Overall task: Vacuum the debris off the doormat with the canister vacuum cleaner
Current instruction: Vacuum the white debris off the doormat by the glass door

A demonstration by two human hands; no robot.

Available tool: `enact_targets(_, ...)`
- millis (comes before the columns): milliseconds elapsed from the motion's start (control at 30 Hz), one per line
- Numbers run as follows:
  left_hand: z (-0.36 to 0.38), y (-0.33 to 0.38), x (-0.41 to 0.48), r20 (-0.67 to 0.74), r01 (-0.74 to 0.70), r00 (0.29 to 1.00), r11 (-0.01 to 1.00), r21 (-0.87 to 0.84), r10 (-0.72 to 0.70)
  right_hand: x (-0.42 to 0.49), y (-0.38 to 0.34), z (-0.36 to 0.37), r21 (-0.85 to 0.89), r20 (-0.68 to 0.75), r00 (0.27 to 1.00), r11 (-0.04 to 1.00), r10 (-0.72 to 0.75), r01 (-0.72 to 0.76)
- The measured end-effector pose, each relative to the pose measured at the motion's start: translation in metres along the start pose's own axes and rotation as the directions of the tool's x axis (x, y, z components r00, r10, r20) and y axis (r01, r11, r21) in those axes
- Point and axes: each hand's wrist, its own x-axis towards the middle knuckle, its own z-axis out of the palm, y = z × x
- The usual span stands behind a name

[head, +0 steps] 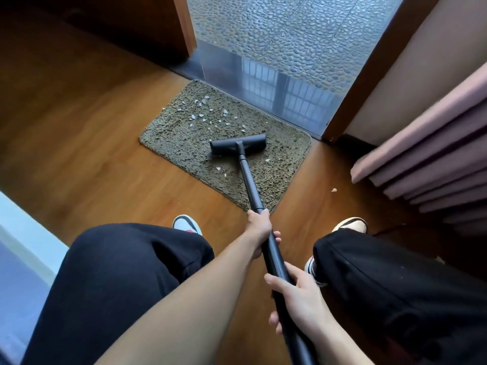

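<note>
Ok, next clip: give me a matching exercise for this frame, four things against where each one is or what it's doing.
Things:
1 vacuum head
2 left hand
3 right hand
4 white chips

States:
A grips the tube nearer the body
B scattered mostly over the far half of the doormat
C sits at the end of the tube, on the doormat
D grips the tube nearer the doormat

Pairs: 1-C; 2-D; 3-A; 4-B

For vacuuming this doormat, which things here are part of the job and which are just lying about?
Job: doormat, white debris, floor head, wand, gripped by left hand and right hand.
Just there: pink curtain, pebble floor, shoes.
</note>
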Motion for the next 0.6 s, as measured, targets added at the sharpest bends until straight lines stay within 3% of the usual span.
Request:
enact_targets(333, -0.003, 0.018, 0.003, -0.003, -0.001, 1.0, 0.998, 0.068, 0.001, 0.009, -0.013, 0.007, 0.039, 0.018, 0.999, 0.999, 0.034, -0.034)
enact_targets(600, -0.006, -0.014, -0.039, 0.027, 0.061, 0.998, 0.993, 0.096, -0.064, -0.041, 0.006, 0.0, 0.051, 0.038, 0.997, 0.996, 0.066, -0.068)
